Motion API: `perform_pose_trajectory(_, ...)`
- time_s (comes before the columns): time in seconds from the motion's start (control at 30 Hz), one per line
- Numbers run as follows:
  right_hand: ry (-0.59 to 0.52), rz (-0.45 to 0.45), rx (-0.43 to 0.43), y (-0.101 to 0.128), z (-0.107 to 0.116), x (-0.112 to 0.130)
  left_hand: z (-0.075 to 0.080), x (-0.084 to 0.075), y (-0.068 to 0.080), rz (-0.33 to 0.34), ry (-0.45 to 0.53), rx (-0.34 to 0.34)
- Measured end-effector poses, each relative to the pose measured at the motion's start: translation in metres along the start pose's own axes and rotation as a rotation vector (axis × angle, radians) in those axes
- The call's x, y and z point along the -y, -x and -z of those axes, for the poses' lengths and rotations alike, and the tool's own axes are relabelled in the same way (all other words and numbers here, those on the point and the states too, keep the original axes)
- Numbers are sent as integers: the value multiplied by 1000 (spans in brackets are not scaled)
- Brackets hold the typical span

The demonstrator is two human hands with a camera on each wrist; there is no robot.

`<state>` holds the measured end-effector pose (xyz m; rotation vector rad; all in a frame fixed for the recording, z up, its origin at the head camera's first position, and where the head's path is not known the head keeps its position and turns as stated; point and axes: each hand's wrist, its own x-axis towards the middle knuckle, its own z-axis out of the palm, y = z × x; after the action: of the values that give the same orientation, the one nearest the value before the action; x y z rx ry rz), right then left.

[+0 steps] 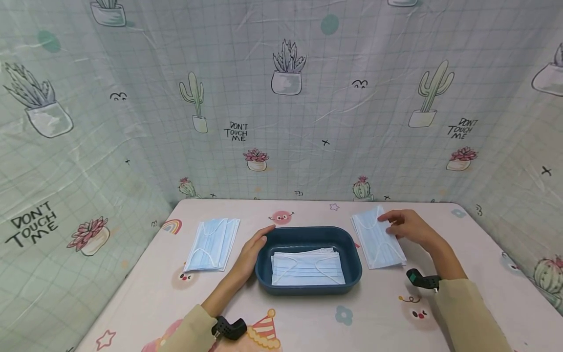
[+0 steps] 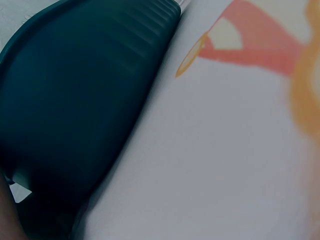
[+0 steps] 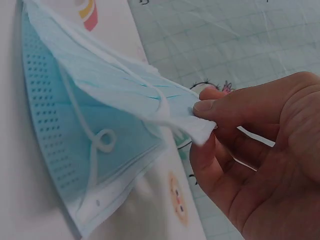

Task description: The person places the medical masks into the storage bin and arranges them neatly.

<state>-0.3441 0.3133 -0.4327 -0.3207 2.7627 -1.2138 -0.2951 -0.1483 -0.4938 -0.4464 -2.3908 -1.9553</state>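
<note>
My right hand (image 1: 406, 226) pinches the edge of a light blue face mask (image 3: 125, 87) between thumb and fingers. That edge is lifted off another mask (image 3: 45, 115) lying beneath it, whose white ear loop curls on top. These masks form the right-hand pile beside a dark blue tray (image 1: 309, 290). My left hand (image 1: 251, 249) rests along the tray's left side, fingers at the upper left rim. Inside the tray several face masks (image 1: 306, 271) lie flat in a stack. In the left wrist view the tray's side wall (image 2: 85, 90) shows, with little of the hand.
Another pile of face masks (image 1: 213, 244) lies left of the tray. A pink patterned cloth (image 1: 316, 322) covers the table. Behind and to both sides hangs a curtain (image 1: 308, 122) printed with cacti. A small black device (image 1: 230, 328) is strapped at each wrist.
</note>
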Motion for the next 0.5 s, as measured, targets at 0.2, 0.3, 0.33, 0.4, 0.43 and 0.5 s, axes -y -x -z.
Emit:
perform_pose_trajectory(0.2, -2, 49, -19, 4, 4, 12, 0, 0, 0, 2, -10, -2)
perform_pose_trajectory(0.3, -4, 49, -26, 5, 5, 17, 0, 1, 0, -9, -8, 2)
perform_pose_trajectory(0.33, -6, 49, -26, 5, 6, 18, 1, 1, 0, -12, -8, 3)
perform_pose_trajectory(0.4, -5, 53, -28, 5, 8, 22, 1, 1, 0, -15, -6, 5)
perform_pose_trajectory(0.43, -6, 53, -29, 6, 8, 23, 1, 0, 0, -17, -6, 6)
perform_pose_trajectory(0.5, -1, 66, -31, 6, 10, 26, 1, 0, 0, -16, -8, 6)
